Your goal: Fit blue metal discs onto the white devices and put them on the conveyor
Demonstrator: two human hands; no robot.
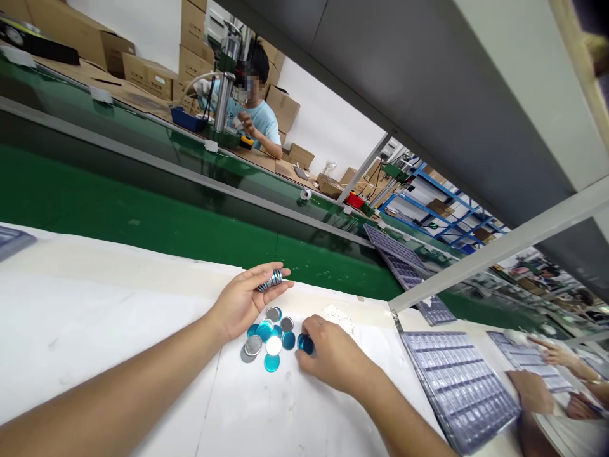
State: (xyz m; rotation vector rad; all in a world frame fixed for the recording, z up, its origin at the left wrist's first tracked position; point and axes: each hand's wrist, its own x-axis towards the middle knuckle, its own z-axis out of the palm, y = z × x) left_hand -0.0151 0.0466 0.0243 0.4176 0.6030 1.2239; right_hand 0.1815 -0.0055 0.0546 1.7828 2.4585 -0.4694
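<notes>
**Your two hands are at the discs near the bench's far edge**

Your left hand (252,292) is partly curled, thumb and fingers closed around a short stack of discs (270,280), close to the far edge of the bench (118,355). Your right hand (333,352) is bent inward, thumb and fingertips pinching a few blue discs (305,344); you cannot tell whether those touch the bench. Between your hands, loose discs (273,362), some blue and some silver, lie in an overlapping cluster on the white surface, nearer the far edge. To the right of your right hand lies a gridded tray (461,381). A green belt (143,216) runs along the far edge.
</notes>
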